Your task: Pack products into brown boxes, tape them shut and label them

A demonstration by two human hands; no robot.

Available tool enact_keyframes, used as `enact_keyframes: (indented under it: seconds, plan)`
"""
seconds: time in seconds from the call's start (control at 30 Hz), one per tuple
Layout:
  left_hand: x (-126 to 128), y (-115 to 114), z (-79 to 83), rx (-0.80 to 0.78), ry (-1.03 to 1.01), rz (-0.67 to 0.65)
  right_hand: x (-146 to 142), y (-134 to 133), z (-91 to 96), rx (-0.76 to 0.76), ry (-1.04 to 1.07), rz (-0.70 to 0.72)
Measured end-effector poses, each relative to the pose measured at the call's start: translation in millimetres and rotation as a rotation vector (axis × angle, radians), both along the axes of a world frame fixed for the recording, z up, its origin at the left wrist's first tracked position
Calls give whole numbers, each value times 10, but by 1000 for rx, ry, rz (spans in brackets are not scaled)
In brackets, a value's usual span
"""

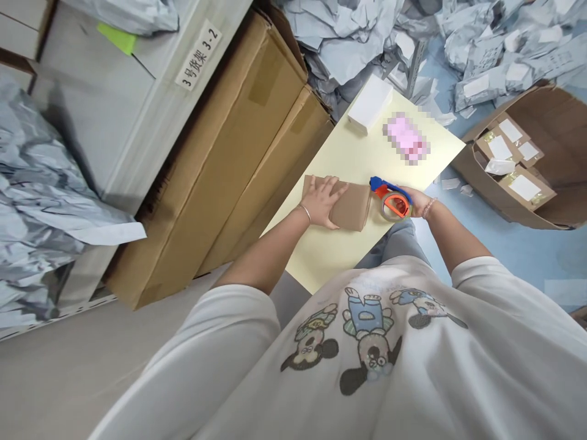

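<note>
The brown carton (351,208) lies on the yellow counter (316,260) — the person's left hand (324,200) spread flat upon it; just beside the carton's right end, the right hand (418,201) grips a blue-and-orange tape dispenser (395,197); beyond the carton sits a white box (370,102).

tape dispenser (392,197): blue, orange | box (351,206): brown | table (351,156): pale yellow

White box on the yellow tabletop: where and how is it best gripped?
Probably across its long sides, near the middle, from above. The white box is longer than wide and lies on the yellow tabletop with a gap to the pink item, so fingers should fit there.
</note>
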State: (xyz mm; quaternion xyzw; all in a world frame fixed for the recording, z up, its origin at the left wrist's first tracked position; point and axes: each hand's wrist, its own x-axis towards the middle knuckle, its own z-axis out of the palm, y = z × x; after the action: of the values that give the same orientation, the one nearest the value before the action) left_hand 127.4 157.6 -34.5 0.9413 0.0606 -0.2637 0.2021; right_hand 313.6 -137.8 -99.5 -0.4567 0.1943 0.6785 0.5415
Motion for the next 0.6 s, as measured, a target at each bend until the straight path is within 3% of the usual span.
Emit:
enact_keyframes:
  seconds: [0.13,0.23,0.3,0.4,0.5,0.6]
  plan:
    - [35,-78,159,144,0,65,-60,-660,48,-72,-102,-57]
    - [181,-125,221,250,37,244,-201,-1208,128,-192,-132,3]
    - [331,-199,227,300,59,391,-387,-1352,197,-194,-132,31]
    - [549,-359,205,337,72,531,-730,-1099,288,-135,-86,38]
    - [651,-494,189,346,75,570,-979,-489,309,-68,-75,74]
    - [635,-554,194,350,90,578,-1011,108,250,-82,-109,86]
